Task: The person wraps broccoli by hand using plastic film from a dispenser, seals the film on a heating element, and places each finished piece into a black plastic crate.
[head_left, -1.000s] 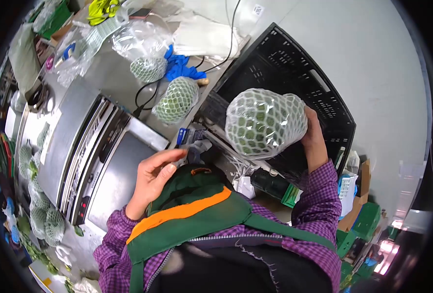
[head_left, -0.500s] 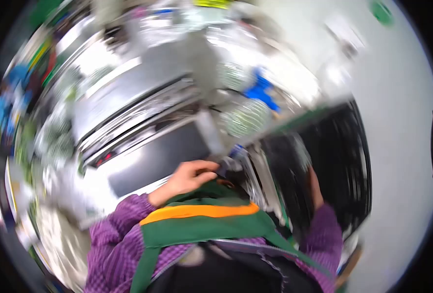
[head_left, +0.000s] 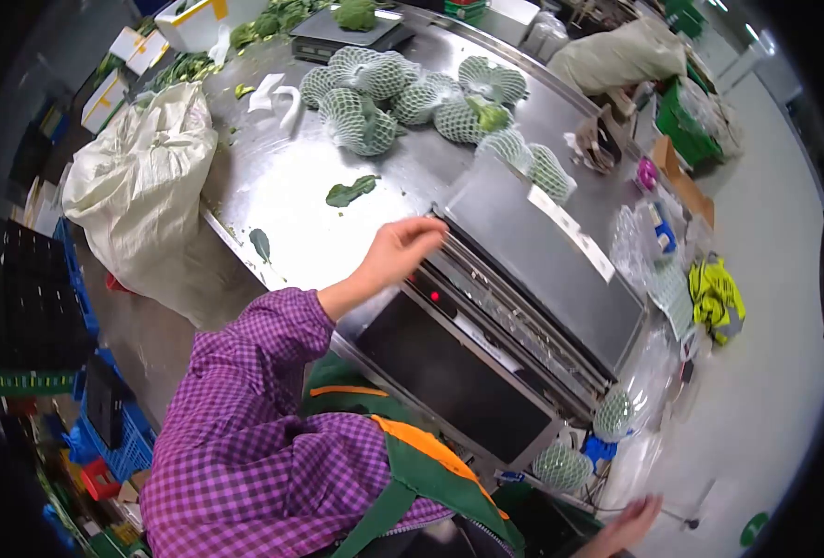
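My left hand (head_left: 404, 251) is above the left end of a film-wrapping machine (head_left: 451, 377), with thumb and fingers slightly apart and nothing visible in them. The machine has a dark flat plate in front, a red light and a long grey cover (head_left: 542, 251) behind. My right hand (head_left: 627, 526) is low at the right edge of the bench, fingers loosely spread, with nothing visible in it. Nearest to it are a round item in a foam net (head_left: 562, 467) and a blue item (head_left: 599, 450). Behind the machine lie several broccoli heads in foam nets (head_left: 361, 121).
The steel table (head_left: 291, 200) carries loose leaves (head_left: 351, 191) and a scale (head_left: 347, 35) with a bare broccoli head (head_left: 354, 13). A white woven sack (head_left: 147, 177) stands at the left. Blue crates (head_left: 124, 432) are below it. A yellow vest (head_left: 717, 298) hangs at the right.
My view has swung left toward the table and sack. My right hand has come away from the black crate. My left hand is now farther up over the machine's end.
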A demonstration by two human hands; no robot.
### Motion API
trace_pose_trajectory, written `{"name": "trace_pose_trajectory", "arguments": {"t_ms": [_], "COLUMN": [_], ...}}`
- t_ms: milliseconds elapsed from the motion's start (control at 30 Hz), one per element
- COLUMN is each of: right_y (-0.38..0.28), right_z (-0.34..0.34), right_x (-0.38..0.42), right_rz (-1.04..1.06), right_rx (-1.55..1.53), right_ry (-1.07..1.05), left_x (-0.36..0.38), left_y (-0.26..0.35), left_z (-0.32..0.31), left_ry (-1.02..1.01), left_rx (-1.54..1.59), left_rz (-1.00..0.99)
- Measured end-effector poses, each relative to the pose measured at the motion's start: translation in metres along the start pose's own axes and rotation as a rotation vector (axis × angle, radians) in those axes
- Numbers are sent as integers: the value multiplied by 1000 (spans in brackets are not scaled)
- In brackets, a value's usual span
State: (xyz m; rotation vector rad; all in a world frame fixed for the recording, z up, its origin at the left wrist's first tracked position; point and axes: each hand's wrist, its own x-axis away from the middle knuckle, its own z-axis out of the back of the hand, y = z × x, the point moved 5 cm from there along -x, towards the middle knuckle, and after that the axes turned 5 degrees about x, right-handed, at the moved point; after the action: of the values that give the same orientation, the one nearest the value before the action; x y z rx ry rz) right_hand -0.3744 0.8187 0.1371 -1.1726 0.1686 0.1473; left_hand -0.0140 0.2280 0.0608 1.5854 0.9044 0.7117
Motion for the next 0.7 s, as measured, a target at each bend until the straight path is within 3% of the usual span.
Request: {"name": "trace_pose_trajectory", "arguments": {"t_ms": [33,67,133,167,300,400,500,667,700], "right_y": [-48,-98,-179,-204,-258,-243,-216,-192,-193], "right_z": [-75,-156,-292,-353,-568,-708,-807,-862,-857], "right_x": [8,31,78,100,193,245,282,323,324], "right_rz": [-183,-242,-164,-175,-417,-723,-877,-815,-859], "right_rx": [-166,-253,-214,-257,-317,-149,71,-61,-78], "right_ry": [-117,-212,-601,-840,-1580,-1624,-1461,-1612,-1549], "left_x": [-16,-34,-70,-88,-173,-227,-255,-229,-213], "left_y": [-2,4,-3,-3,-17,-24,-48,-40,-36], "left_z": [29,59,121,149,261,306,322,321,316], "left_ry": [91,230,432,541,774,799,660,608,619], "left_rx": [40,-3,-125,-204,-569,-672,-405,-466,-267], "left_rz": [23,-76,-107,-180,-71,62,404,325,251]}}
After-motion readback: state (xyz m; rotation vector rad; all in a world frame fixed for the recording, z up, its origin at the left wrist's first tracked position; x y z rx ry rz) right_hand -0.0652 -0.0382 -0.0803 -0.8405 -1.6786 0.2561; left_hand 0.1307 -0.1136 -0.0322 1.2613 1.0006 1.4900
